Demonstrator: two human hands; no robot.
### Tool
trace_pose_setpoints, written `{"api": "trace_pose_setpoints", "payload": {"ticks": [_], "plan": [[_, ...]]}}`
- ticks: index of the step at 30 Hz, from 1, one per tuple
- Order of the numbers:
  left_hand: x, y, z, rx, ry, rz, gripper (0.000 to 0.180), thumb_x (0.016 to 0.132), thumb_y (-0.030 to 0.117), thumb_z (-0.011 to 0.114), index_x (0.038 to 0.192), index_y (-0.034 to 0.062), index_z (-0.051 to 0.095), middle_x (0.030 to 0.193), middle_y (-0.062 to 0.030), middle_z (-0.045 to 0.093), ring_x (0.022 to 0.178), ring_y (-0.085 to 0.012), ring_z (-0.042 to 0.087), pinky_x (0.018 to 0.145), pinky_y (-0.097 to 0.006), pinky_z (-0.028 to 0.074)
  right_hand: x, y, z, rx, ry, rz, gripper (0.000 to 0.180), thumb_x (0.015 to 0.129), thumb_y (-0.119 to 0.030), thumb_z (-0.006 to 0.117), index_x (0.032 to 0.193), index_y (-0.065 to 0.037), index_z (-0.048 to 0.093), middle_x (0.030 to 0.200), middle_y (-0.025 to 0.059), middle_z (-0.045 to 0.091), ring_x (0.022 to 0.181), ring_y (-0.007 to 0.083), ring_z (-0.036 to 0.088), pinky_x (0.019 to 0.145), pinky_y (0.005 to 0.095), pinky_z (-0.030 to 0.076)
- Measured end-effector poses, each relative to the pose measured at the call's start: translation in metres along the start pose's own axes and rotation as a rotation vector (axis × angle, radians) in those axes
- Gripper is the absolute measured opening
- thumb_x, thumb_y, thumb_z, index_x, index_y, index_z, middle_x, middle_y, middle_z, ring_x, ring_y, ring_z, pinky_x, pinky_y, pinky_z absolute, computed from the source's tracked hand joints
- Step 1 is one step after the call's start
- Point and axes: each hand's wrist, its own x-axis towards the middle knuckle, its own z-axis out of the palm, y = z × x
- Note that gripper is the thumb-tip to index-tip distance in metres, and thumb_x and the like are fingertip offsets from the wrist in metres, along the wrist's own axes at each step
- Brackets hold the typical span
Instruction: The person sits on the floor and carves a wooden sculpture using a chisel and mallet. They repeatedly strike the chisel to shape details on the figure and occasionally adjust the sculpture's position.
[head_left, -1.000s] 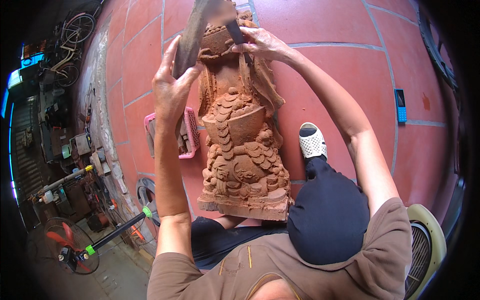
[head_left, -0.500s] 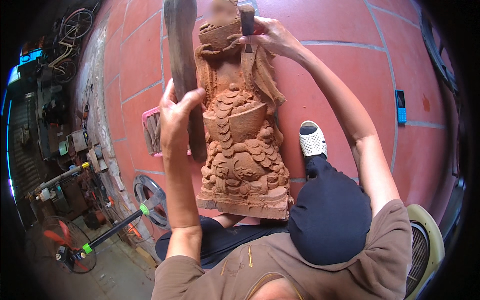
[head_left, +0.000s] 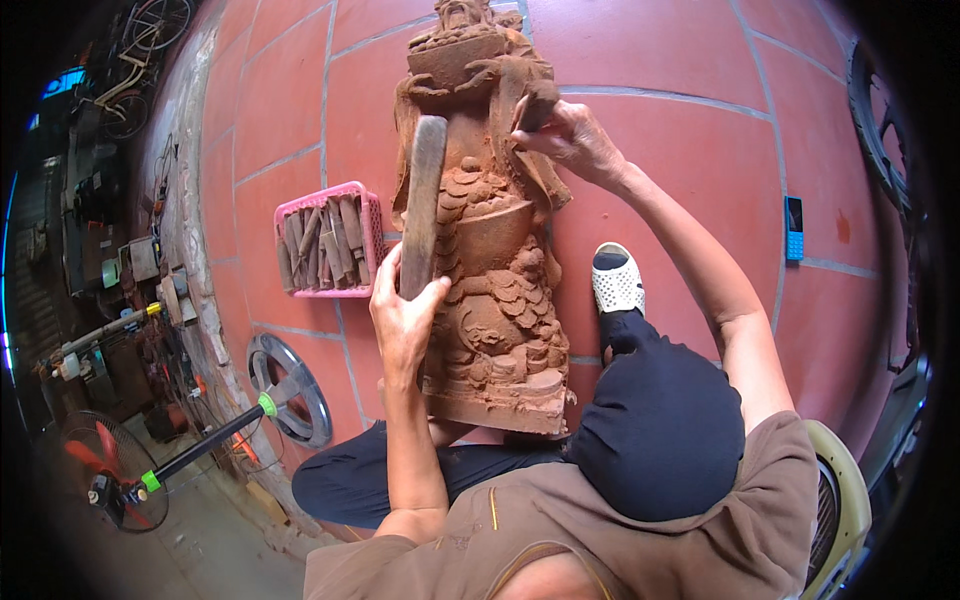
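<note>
A carved reddish-brown wooden statue of a robed figure lies lengthwise before me, its base toward my lap. My left hand is closed around a long wooden mallet, which is raised over the left side of the figure. Pinched in the fingers of my right hand is a chisel, its dark handle end facing up beside the robe on the figure's right edge. The blade is hidden behind the hand and handle, so whether it touches the wood I cannot tell.
A pink basket of several brown, stick-like pieces stands left of the statue. A floor fan with a round base lies to the left. My shod foot is right of the statue. Farther right, a blue phone rests on red tiles.
The mallet has come down and right, uncovering the basket. My right hand has shifted right and toward me with the chisel, from the figure's chest to its robe edge.
</note>
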Motion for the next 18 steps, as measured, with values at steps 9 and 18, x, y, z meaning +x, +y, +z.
{"api": "trace_pose_setpoints", "payload": {"ticks": [9, 18], "plan": [[-0.059, -0.018, -0.018, 0.359, -0.073, 0.224, 0.064, 0.066, 0.002, 0.070, 0.128, 0.0062, 0.057, 0.110, -0.0133, 0.060, 0.102, -0.0301, 0.062, 0.089, -0.038, 0.051, 0.012, -0.011, 0.008, -0.242, 0.050, -0.103, 0.021, 0.091, -0.015, 0.071, 0.104, -0.003, 0.058, 0.097, 0.0039, 0.067, 0.088, 0.0162, 0.067, 0.073, 0.0326, 0.055], [-0.058, -0.014, -0.029, 0.433, -0.289, 0.119, 0.075, 0.067, -0.002, 0.071, 0.138, 0.0104, 0.051, 0.116, -0.0158, 0.054, 0.109, -0.0344, 0.057, 0.097, -0.041, 0.046, -0.011, -0.008, 0.009, 0.196, 0.126, 0.146, 0.030, 0.091, -0.023, 0.073, 0.111, -0.004, 0.062, 0.092, 0.0100, 0.071, 0.088, 0.0166, 0.070, 0.077, 0.0334, 0.056]]}}
